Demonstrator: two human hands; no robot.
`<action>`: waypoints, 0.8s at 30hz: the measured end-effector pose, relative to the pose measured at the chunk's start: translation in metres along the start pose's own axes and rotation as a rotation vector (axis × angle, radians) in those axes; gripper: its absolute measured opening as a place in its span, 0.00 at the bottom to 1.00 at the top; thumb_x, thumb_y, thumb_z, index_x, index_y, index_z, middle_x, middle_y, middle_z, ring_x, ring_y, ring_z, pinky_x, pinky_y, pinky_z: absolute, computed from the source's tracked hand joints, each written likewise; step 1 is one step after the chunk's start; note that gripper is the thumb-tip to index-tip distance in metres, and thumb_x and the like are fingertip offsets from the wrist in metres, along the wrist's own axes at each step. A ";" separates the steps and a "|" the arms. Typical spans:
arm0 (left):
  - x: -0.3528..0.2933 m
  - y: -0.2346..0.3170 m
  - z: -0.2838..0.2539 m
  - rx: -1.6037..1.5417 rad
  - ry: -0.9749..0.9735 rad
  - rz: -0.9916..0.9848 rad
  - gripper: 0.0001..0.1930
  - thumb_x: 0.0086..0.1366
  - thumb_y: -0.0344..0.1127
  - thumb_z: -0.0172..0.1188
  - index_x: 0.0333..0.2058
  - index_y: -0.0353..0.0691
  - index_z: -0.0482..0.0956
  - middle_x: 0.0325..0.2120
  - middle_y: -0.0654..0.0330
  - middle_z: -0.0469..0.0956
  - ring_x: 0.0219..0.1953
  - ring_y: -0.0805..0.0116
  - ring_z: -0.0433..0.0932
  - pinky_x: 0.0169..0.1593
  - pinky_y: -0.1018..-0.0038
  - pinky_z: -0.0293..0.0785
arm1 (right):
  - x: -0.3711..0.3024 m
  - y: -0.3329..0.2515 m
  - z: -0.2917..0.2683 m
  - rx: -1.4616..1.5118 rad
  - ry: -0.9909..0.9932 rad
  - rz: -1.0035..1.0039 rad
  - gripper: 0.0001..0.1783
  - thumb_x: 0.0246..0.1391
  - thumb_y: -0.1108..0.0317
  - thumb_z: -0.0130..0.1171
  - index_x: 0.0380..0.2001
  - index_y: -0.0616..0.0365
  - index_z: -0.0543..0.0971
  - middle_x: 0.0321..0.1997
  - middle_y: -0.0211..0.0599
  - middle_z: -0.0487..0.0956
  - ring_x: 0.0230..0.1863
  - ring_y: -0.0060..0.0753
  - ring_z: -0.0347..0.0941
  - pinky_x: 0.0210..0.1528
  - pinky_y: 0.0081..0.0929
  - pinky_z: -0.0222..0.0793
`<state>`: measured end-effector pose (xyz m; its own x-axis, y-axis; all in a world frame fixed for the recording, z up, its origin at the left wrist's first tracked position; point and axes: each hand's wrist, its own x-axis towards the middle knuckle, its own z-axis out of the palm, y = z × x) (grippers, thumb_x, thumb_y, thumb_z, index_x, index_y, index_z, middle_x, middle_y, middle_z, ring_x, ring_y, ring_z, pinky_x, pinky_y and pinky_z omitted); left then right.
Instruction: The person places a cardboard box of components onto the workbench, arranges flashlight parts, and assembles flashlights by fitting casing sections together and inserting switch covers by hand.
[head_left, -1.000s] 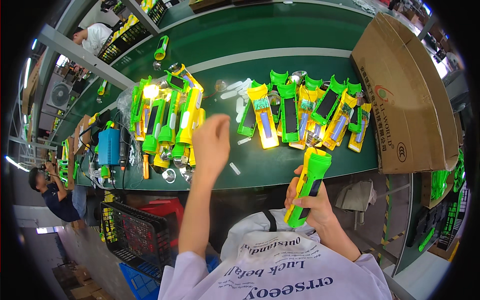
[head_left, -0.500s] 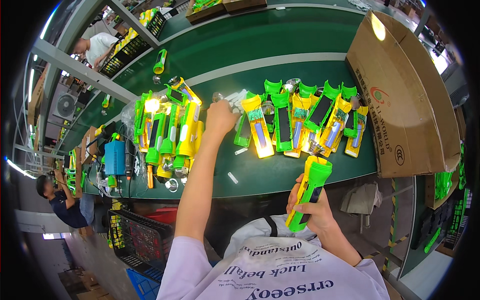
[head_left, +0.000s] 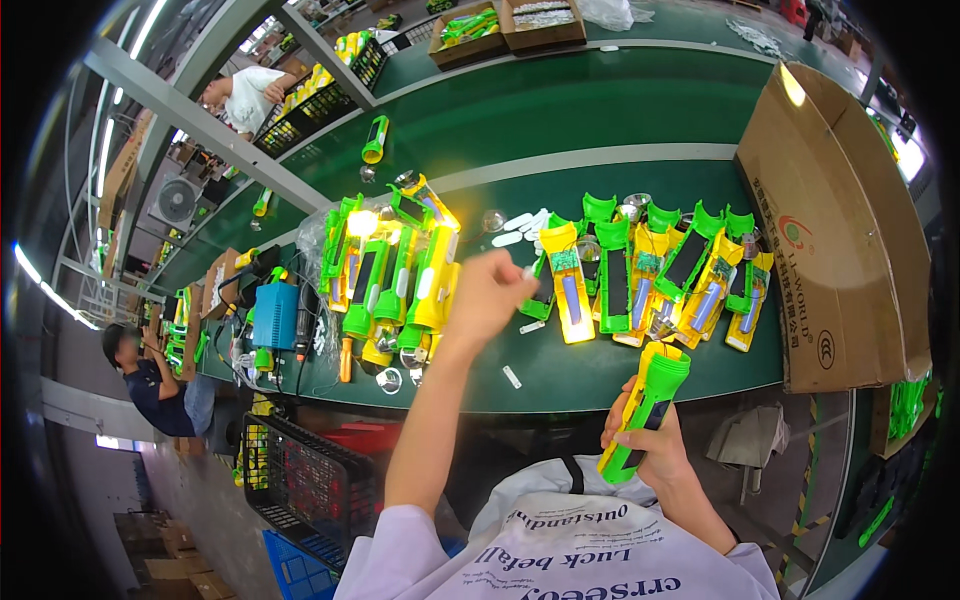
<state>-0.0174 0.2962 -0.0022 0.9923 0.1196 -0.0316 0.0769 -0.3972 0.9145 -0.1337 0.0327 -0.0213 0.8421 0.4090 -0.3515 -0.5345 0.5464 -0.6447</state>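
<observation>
Two hands at work, ours. Our right hand point(head_left: 650, 445), grip wrapped around a green-and-yellow flashlight point(head_left: 643, 410), holds it upright just off the near edge of the desk point(head_left: 600, 365). Our left hand point(head_left: 490, 295) is raised over the desk's middle, fingers pinched on a small white piece point(head_left: 527, 271). Beyond it lies a row of open flashlight halves point(head_left: 650, 270); left of it, a heap of assembled flashlights point(head_left: 400, 275). Cardboard box point(head_left: 830, 230) on the right edge.
</observation>
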 end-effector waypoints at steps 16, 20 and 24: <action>-0.133 0.016 0.043 -0.665 -0.140 -0.093 0.16 0.55 0.18 0.66 0.43 0.32 0.75 0.36 0.52 0.82 0.37 0.69 0.82 0.41 0.73 0.80 | 0.001 0.012 0.037 -0.076 -0.065 0.095 0.29 0.33 0.83 0.65 0.44 0.60 0.70 0.31 0.35 0.76 0.29 0.31 0.77 0.33 0.31 0.76; -0.148 0.015 0.039 -0.704 0.002 -0.086 0.19 0.52 0.14 0.63 0.44 0.30 0.72 0.38 0.48 0.80 0.39 0.67 0.81 0.43 0.74 0.81 | 0.008 0.015 0.037 -0.086 -0.125 0.170 0.31 0.36 0.83 0.67 0.47 0.58 0.68 0.33 0.35 0.75 0.32 0.30 0.76 0.35 0.30 0.76; -0.152 0.007 0.043 -0.758 0.042 -0.002 0.20 0.53 0.16 0.66 0.44 0.29 0.72 0.39 0.46 0.80 0.39 0.66 0.82 0.43 0.74 0.81 | 0.007 0.013 0.038 -0.120 -0.068 0.222 0.33 0.36 0.84 0.67 0.48 0.58 0.67 0.35 0.37 0.76 0.34 0.31 0.77 0.36 0.32 0.77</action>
<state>-0.1631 0.2362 -0.0087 0.9865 0.1604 -0.0323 -0.0237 0.3352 0.9418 -0.1373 0.0703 -0.0065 0.6965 0.5592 -0.4496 -0.6898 0.3494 -0.6341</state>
